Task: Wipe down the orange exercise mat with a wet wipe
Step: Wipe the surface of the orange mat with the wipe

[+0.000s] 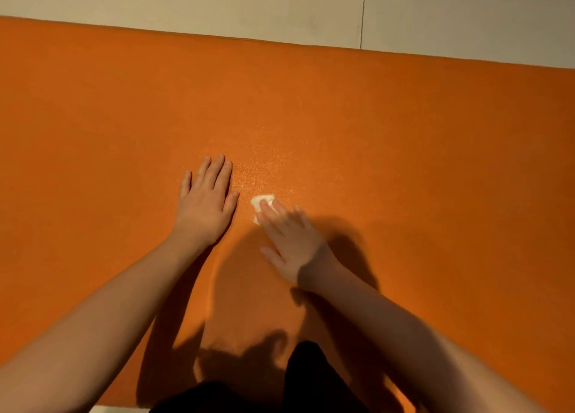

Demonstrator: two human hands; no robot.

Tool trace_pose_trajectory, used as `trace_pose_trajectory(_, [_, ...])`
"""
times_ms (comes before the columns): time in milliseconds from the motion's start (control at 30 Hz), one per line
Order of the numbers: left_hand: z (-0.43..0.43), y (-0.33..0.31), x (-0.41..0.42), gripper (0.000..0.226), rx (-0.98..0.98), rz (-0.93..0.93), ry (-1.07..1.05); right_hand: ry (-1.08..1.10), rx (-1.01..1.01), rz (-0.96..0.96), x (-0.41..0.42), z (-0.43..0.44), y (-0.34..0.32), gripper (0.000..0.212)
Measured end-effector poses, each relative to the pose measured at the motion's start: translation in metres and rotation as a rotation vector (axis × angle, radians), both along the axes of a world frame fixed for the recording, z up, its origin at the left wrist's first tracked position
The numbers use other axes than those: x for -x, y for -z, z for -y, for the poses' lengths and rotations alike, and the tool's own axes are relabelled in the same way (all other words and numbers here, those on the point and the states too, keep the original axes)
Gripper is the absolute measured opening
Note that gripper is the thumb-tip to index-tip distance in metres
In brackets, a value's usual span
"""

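Dark clothing (311,378) is showing behind the wrists; right hand (291,244), fingers straight, is pressing the wipe (259,201) onto the mat (404,148), left hand (207,204) lying open beside it.

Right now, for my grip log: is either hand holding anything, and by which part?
Nothing is gripped. The right hand presses the small white wet wipe, over its near part, onto the orange exercise mat; the left hand lies flat, empty.

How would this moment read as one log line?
right hand: presses wet wipe on orange mat | left hand: flat on mat
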State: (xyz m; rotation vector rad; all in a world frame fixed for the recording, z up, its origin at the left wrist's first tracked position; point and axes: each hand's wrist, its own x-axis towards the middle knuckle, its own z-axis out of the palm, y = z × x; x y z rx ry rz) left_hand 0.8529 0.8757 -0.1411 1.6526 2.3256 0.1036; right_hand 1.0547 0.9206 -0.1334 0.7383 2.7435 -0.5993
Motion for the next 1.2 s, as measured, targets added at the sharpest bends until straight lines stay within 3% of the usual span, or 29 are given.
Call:
trace_pose_trajectory(67, [0.009, -0.002, 0.0, 0.061, 0.021, 0.002, 0.01, -0.055, 0.019, -0.03, -0.009, -0.001, -0.004, 0.079])
trace_pose_trajectory(167, [0.026, -0.004, -0.003, 0.059, 0.06, -0.009, 0.003, 0.111, 0.005, 0.017, -0.017, -0.018, -0.008, 0.08])
trace_pose_trajectory(267, [0.038, -0.005, -0.007, 0.058, 0.051, 0.005, -0.01, 0.256, 0.006, 0.088, -0.013, -0.011, -0.008, 0.066])
trace_pose_trajectory(467, [0.043, -0.003, -0.007, 0.062, 0.012, 0.041, -0.015, 0.069, 0.103, -0.009, -0.025, 0.018, -0.018, 0.084])
trace_pose_trajectory(567, [0.044, -0.002, -0.008, 0.063, 0.006, 0.044, -0.017, 0.178, 0.077, 0.018, -0.029, 0.004, -0.017, 0.087])
trace_pose_trajectory(667, [0.044, -0.004, -0.009, 0.063, 0.005, 0.048, -0.018, 0.306, 0.087, 0.053, -0.026, 0.008, -0.017, 0.07])
trace_pose_trajectory(733, [0.043, -0.005, -0.009, 0.062, 0.019, 0.042, -0.014, 0.274, 0.111, 0.08, -0.023, 0.02, -0.022, 0.061])
trace_pose_trajectory(900, [0.041, -0.011, -0.013, 0.056, 0.077, 0.024, -0.026, 0.078, 0.182, 0.075, -0.029, 0.048, -0.034, 0.064])
trace_pose_trajectory(1200, [0.078, -0.031, -0.016, 0.062, 0.248, 0.12, 0.071, 0.295, 0.165, 0.097, -0.03, 0.056, -0.036, 0.058])
